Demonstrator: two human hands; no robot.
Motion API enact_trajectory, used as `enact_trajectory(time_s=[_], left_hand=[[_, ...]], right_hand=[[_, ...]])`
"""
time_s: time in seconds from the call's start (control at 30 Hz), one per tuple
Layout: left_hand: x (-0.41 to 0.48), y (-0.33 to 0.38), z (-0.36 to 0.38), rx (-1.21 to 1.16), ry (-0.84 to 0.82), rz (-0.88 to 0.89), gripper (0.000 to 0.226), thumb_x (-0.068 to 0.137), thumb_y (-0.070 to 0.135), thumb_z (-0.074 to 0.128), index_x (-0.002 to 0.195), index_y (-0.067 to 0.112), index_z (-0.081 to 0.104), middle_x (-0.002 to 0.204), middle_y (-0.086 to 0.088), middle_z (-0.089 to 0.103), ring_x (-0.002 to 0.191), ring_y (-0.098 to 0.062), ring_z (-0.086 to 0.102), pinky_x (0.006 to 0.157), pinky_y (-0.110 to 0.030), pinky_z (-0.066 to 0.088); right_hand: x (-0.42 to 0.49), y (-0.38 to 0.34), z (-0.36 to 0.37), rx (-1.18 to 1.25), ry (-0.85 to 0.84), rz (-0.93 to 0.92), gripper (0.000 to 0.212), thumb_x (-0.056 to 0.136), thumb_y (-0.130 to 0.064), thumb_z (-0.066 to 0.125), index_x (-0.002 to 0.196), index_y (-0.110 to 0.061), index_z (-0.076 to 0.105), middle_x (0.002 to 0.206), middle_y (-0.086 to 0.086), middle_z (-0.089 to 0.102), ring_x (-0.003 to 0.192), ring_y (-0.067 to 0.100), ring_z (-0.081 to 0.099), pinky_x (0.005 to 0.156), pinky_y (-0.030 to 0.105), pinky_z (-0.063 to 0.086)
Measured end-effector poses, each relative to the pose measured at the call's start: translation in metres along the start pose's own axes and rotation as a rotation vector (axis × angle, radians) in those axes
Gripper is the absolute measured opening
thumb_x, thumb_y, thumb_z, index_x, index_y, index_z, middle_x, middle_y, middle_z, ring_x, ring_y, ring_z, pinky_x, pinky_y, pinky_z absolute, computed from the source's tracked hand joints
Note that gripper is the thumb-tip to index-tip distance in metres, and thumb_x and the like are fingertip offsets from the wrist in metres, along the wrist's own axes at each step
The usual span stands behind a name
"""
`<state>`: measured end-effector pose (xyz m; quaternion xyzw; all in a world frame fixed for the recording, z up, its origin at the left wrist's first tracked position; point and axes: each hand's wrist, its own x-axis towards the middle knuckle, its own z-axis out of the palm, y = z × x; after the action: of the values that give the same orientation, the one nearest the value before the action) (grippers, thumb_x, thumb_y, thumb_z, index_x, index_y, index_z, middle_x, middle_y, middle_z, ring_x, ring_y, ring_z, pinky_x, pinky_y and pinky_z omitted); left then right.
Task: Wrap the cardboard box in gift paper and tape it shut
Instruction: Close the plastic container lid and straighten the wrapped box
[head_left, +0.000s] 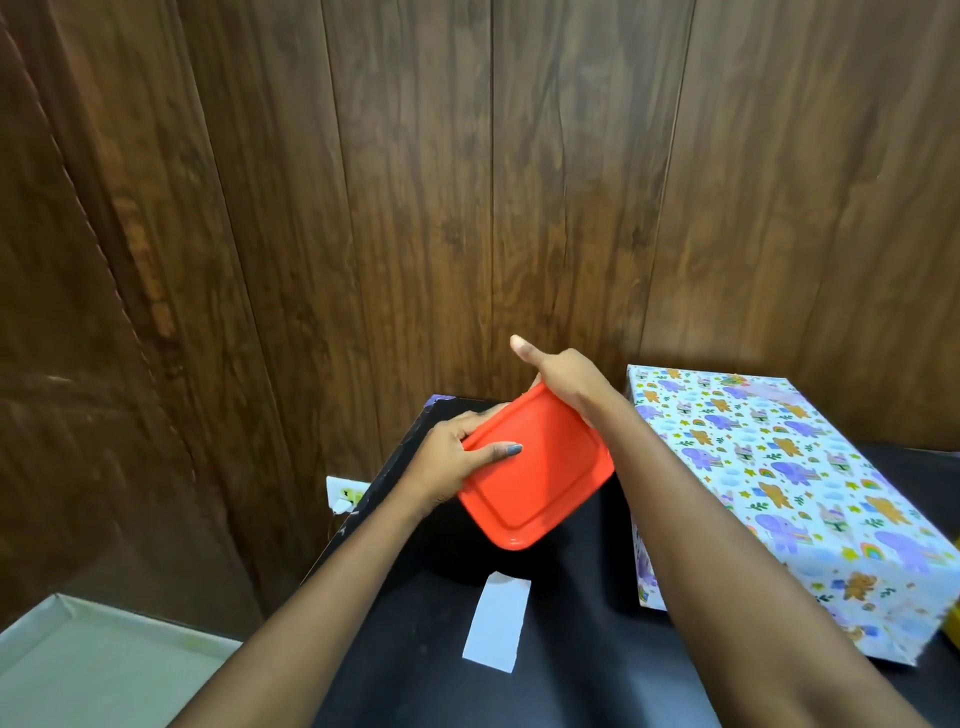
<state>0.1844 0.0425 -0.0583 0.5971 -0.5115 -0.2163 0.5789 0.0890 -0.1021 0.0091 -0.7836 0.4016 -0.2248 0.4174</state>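
Head view shows the box (779, 483) covered in animal-print paper (727, 436).

- We see an orange-red rectangular plastic lid (540, 467), tilted in the air above a black table (571, 649).
- Behind it stands a dark brown wood-panelled wall (467, 182), and we spot a white wall socket (345, 491) low down, beside the table's left edge.
- At lower left we make out a pale shallow tray (104, 670).
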Motion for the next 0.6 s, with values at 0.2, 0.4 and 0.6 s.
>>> enact_trajectory(time_s=[0.2,0.4,0.6], left_hand=[[0.001,-0.006,-0.004,0.094,-0.007,-0.026,0.045,0.073,0.031,0.078,0.116,0.036,0.063,0.100,0.010,0.063,0.093,-0.009,0.063,0.080,-0.022,0.051],[0.000,-0.021,-0.010,-0.176,0.198,-0.131,0.040,0.077,0.014,0.073,0.116,0.014,0.065,0.106,-0.001,0.069,0.091,-0.013,0.065,0.079,-0.022,0.052],[-0.003,-0.034,-0.010,-0.223,0.237,-0.200,0.032,0.079,0.014,0.072,0.111,0.017,0.065,0.088,0.002,0.071,0.077,-0.010,0.067,0.065,-0.019,0.053]], right_hand=[[0.008,0.008,0.011,0.009,0.070,0.073,0.084,0.072,-0.078,0.041,0.108,-0.006,0.066,0.109,0.012,0.067,0.099,0.031,0.063,0.092,0.043,0.049],[0.002,0.034,0.031,0.190,0.101,0.187,0.088,0.086,-0.073,0.029,0.134,-0.001,0.048,0.136,0.015,0.052,0.124,0.033,0.048,0.103,0.040,0.037],[0.006,0.039,0.045,0.111,0.206,0.183,0.088,0.087,-0.073,0.025,0.125,0.000,0.055,0.126,0.017,0.058,0.117,0.034,0.053,0.099,0.041,0.041]])
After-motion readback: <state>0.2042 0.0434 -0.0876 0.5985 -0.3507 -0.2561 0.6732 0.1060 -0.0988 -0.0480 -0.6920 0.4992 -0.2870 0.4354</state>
